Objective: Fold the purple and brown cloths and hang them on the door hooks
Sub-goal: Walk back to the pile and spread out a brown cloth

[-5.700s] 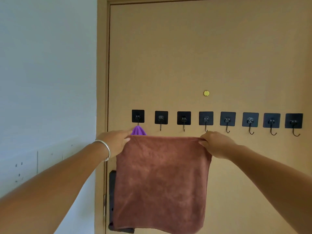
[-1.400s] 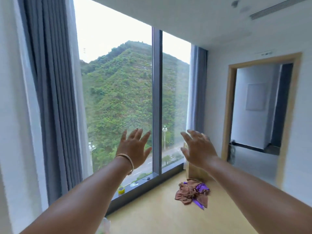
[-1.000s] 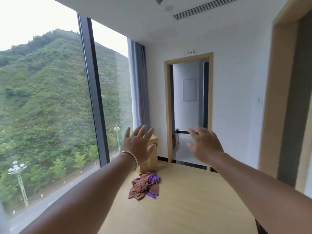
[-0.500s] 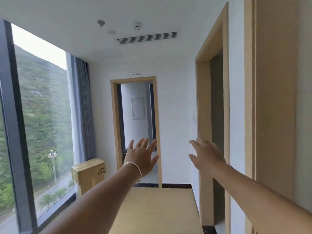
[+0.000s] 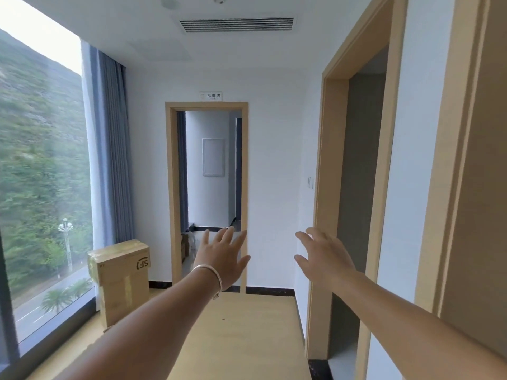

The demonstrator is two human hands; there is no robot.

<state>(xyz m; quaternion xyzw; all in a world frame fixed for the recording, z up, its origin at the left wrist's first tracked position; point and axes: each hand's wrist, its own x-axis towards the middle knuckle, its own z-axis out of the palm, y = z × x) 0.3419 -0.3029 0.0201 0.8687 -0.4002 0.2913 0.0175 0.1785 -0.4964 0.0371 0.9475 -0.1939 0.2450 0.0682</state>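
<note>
A: Left hand (image 5: 222, 259) — reaching forward, fingers spread, gripping nothing. Bracelet (image 5: 211, 275) sitting at wrist.

B: Right hand (image 5: 323, 259) — likewise stretching out, fingers loosely splayed, empty. Both probably hanging free for lack of anything to carry.

A: Cloths — not showing anywhere in view. Hooks not showing either.

B: Beyond the hands: facing an open doorway (image 5: 211, 187) at the far wall. Box (image 5: 120, 278) standing by the window (image 5: 41, 187), left. Second frame (image 5: 354, 187) opening on the right.

A: Looking like a gap between steps; hands needing cloth before any folding. Nothing here telling which way.
</note>
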